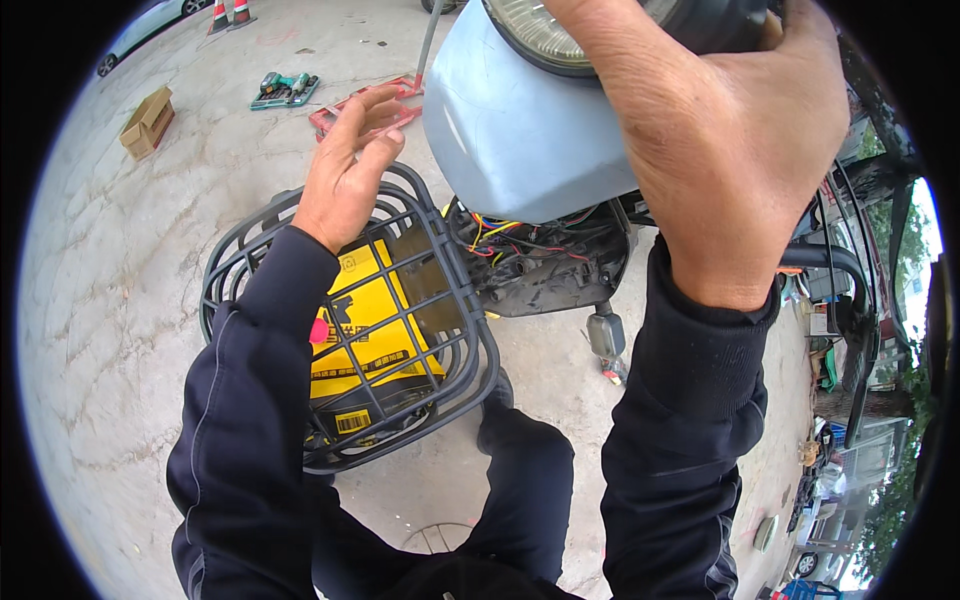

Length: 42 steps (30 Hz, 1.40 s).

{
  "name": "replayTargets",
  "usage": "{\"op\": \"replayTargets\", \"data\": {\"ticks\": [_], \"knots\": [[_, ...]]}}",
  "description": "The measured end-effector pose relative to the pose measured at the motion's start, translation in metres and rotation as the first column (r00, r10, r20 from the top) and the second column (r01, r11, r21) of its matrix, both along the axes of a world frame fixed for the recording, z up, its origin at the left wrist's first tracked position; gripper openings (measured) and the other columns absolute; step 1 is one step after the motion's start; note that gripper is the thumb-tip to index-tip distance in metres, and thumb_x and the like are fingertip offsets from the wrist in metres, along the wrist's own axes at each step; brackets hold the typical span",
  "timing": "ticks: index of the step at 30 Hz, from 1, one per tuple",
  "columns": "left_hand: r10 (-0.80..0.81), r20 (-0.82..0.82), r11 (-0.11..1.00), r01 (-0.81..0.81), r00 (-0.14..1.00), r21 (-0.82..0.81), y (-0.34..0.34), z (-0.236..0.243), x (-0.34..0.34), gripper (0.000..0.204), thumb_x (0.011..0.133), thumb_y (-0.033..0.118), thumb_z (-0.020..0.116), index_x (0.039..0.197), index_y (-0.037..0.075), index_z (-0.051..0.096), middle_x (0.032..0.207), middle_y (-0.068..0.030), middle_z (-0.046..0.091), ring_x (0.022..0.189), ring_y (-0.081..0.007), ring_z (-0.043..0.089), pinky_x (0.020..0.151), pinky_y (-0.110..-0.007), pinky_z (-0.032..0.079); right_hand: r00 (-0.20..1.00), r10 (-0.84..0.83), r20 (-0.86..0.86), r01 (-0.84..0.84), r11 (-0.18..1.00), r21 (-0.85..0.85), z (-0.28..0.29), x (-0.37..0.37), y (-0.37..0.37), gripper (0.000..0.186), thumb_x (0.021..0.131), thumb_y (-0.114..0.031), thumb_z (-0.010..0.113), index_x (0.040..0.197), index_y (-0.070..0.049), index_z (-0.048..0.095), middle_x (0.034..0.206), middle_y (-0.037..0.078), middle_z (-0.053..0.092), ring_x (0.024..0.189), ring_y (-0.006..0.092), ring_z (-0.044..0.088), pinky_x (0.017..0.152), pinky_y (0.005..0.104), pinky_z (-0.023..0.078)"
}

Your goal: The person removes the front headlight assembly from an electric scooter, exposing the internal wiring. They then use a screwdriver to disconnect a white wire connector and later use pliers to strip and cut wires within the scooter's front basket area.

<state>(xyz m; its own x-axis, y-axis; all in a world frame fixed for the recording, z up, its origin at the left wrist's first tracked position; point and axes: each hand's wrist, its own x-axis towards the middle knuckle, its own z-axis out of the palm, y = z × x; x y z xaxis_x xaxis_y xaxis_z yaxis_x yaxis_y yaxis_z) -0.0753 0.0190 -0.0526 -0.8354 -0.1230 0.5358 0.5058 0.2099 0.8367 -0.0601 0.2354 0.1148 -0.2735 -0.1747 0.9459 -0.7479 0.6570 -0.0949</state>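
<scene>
Cracked concrete ground (110,260), left hand (345,190) empty, fingers loosely parted, above black basket's (463,275) far edge, yellow package (385,345) inside, right hand (730,150) against headlight (540,35), cannot tell its grip.

Concrete ground (110,260): pale grey, cracked, stained. Resting on it, upper left: silver car (150,30), two orange-and-white traffic cones (241,14), open cardboard box (147,124). Nearer centre: tool case (295,97) bearing a green power tool (274,82); red metal frame (324,119) alongside
</scene>
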Motion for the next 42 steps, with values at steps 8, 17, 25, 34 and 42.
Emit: {"op": "replayTargets", "data": {"ticks": [8, 17, 25, 34, 42], "knots": [[-0.096, -0.044, 0.976, 0.086, 0.994, -0.201, 0.041, 0.045, 0.038, 0.114, 0.08, 0.052, 0.085, 0.163, 0.001, 0.027, 0.16, -0.028, 0.035, 0.15, -0.0413, 0.039, 0.118, -0.051, 0.04, 0.999, -0.04, 0.024, 0.041, 0.998, -0.046, 0.026, 0.018, -0.034, 0.072, 0.074, -0.02, 0.083, 0.132, 0.01, 0.052, 0.102, 0.03, 0.072, 0.094, 0.0454, 0.072, 0.086, 0.047, 0.056], [0.002, -0.098, 0.96, -0.03, 0.995, -0.278, 0.051, 0.068, 0.071, 0.118, 0.068, 0.037, 0.098, 0.157, -0.004, 0.032, 0.15, -0.0252, 0.048, 0.14, -0.0387, 0.05, 0.115, -0.047, 0.044, 0.994, 0.112, 0.012, -0.112, 0.993, 0.037, 0.033, 0.065, -0.039, 0.074, 0.073, -0.019, 0.085, 0.133, 0.008, 0.053, 0.103, 0.03, 0.07, 0.095, 0.0454, 0.071, 0.087, 0.0512, 0.055], [-0.164, 0.149, 0.568, -0.03, 0.975, 0.823, -0.052, 0.016, 0.201, 0.051, 0.112, 0.029, 0.042, 0.154, 0.001, 0.043, 0.153, -0.0138, 0.053, 0.137, -0.0281, 0.056, 0.114, -0.043, 0.048, 0.966, 0.242, -0.088, -0.228, 0.963, 0.145, -0.066, 0.129, -0.099, 0.046, 0.093, -0.024, 0.062, 0.133, -0.002, 0.06, 0.122, 0.028, 0.065, 0.12, 0.0421, 0.065, 0.104, 0.0644, 0.045], [-0.093, 0.302, 0.726, -0.142, 0.949, 0.673, -0.071, 0.001, 0.267, 0.081, 0.109, 0.06, 0.04, 0.16, -0.002, 0.03, 0.154, -0.0245, 0.046, 0.138, -0.0327, 0.054, 0.114, -0.045, 0.047, 0.98, 0.192, -0.06, -0.127, 0.824, 0.552, -0.153, 0.171, -0.114, 0.045, 0.098, -0.028, 0.056, 0.133, -0.002, 0.065, 0.14, 0.022, 0.064, 0.138, 0.0348, 0.054, 0.118, 0.0507, 0.034], [0.229, 0.404, 0.829, -0.395, 0.885, 0.396, -0.057, -0.02, 0.24, 0.069, 0.106, 0.029, 0.064, 0.158, -0.005, 0.032, 0.146, -0.0213, 0.054, 0.126, -0.023, 0.059, 0.106, -0.034, 0.049, 0.875, 0.437, 0.205, -0.483, 0.774, 0.409, -0.176, 0.185, -0.11, 0.036, 0.095, -0.022, 0.059, 0.12, 0.002, 0.068, 0.133, 0.02, 0.067, 0.137, 0.0323, 0.054, 0.121, 0.054, 0.034]]}}
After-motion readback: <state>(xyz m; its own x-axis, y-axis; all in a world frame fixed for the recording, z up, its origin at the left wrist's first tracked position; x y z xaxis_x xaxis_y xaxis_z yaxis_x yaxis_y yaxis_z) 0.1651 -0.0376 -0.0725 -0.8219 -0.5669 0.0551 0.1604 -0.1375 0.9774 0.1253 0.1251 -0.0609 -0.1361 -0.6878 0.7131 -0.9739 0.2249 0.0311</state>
